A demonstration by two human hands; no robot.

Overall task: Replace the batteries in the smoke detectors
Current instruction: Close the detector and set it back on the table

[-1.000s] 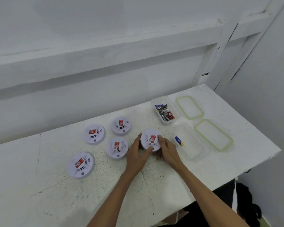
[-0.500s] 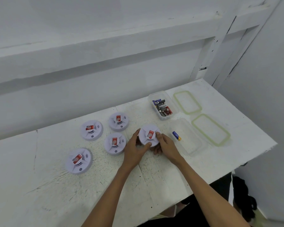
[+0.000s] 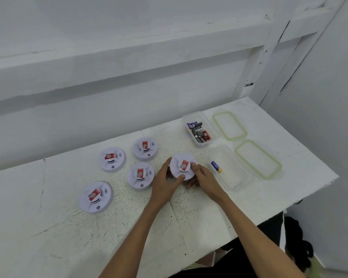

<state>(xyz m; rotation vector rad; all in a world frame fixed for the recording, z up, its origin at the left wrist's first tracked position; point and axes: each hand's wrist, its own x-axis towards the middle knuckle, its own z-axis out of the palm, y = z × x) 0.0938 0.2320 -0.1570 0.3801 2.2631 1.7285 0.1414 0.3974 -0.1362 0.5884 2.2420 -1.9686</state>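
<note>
Hands are holding one round white smoke detector point(image 3: 182, 167) near the middle of the white table point(image 3: 48, 227). The left hand point(image 3: 165, 183) is curling round its left edge, with the thumb pressing on the near edge. The right hand point(image 3: 204, 177) is gripping the right edge, with the thumb on top and the fingers tucked under. The smoke detector is facing up and seems to be sitting a little off the table, on those fingers. Its red label point(image 3: 184, 165) is pointing its long side away from the person and leaning a bit to the right.

Four more are lying flat and face up on the left, and none of them are touching. The back detector point(image 3: 145, 148) is lying farthest away. The back-left detector point(image 3: 111, 159) is lying beside it. The middle detector point(image 3: 141, 175) is sitting just beside the left hand. The near-left detector point(image 3: 95, 197) is lying closest to the person.

On the right, a big clear box point(image 3: 235, 173) is sitting just beside the right hand. One blue battery point(image 3: 216, 166) is lying in it on a slant, with its blue end far and its yellow end near. Behind it, a small clear box point(image 3: 201, 144) is holding a pile of batteries point(image 3: 199, 131). The far lid point(image 3: 229, 125) and the near lid point(image 3: 257, 159), both with green rims, are lying flat to the right of the boxes.
</note>
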